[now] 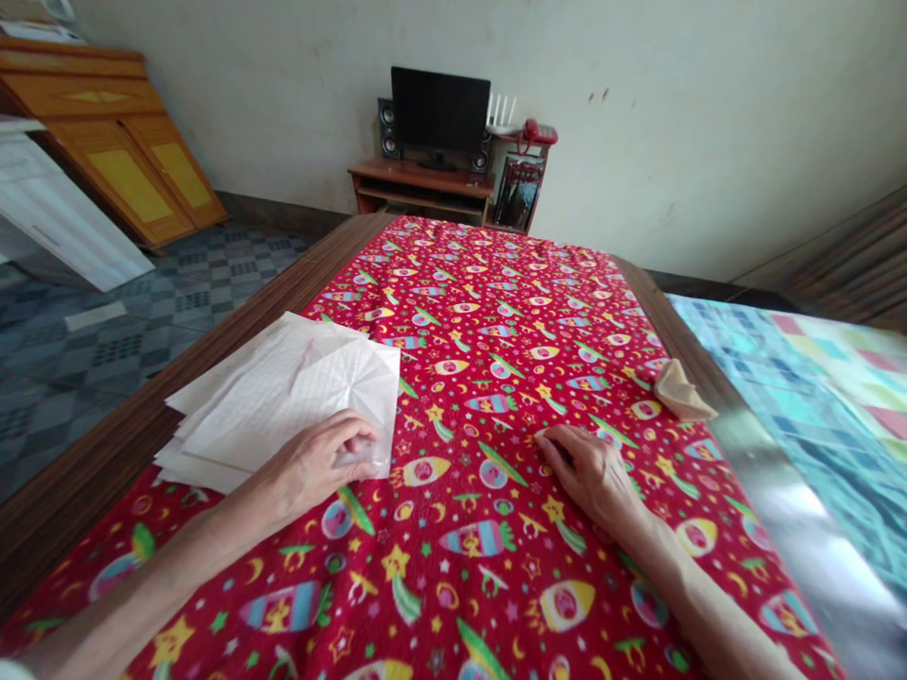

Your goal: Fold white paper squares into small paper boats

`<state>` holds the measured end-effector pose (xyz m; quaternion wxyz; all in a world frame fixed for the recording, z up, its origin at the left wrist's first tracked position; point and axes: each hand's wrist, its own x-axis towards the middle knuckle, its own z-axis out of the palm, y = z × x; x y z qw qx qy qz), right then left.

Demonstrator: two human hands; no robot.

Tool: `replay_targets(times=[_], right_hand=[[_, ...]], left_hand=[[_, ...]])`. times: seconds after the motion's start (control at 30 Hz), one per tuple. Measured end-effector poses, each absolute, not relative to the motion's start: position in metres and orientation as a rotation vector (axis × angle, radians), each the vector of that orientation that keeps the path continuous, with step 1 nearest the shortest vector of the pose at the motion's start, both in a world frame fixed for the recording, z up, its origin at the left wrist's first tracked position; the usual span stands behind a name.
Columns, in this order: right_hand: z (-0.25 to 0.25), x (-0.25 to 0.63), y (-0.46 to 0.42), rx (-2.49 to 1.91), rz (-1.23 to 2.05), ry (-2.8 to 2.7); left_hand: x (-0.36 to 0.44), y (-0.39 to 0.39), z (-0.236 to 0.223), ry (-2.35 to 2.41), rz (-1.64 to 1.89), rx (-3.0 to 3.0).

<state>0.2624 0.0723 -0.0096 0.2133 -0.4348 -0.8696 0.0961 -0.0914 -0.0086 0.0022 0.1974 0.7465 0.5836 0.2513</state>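
Note:
My left hand (322, 453) is at the near right corner of a creased, thin white sheet of paper (361, 378), with thumb and fingers closed on its edge. Fold lines spread from a point on that sheet, and it lies on top of a loose stack of white papers (227, 425). My right hand (588, 467) rests on the red patterned cloth (468, 453), its fingers curled together and nothing visible in them. Beyond it to the right sits a small folded beige paper piece (681, 392), near the table edge.
The cloth covers a dark wooden table (233, 335). Against the far wall stand a monitor (439, 111) on a small desk (425, 179) and a red telephone (539, 132). A wooden cabinet (120, 142) is at the left, a bed with a blue checked cover (800, 406) at the right.

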Motion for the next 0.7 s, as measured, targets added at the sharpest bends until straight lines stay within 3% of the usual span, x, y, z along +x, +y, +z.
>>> replay_targets(times=[0.27,0.47,0.7], right_hand=[[-0.009,0.262,0.072,-1.200,0.293,-2.415],[-0.009,0.263,0.072,-1.181,0.283,-2.419],[-0.012,0.251,0.060,-1.084,0.160,-2.421]], left_hand=[[-0.085,-0.020,-0.005,1.671,0.768,2.297],[-0.083,-0.022,0.021,1.747,0.932,2.544],[-0.041,-0.021,0.041,1.407,0.839,2.788]])
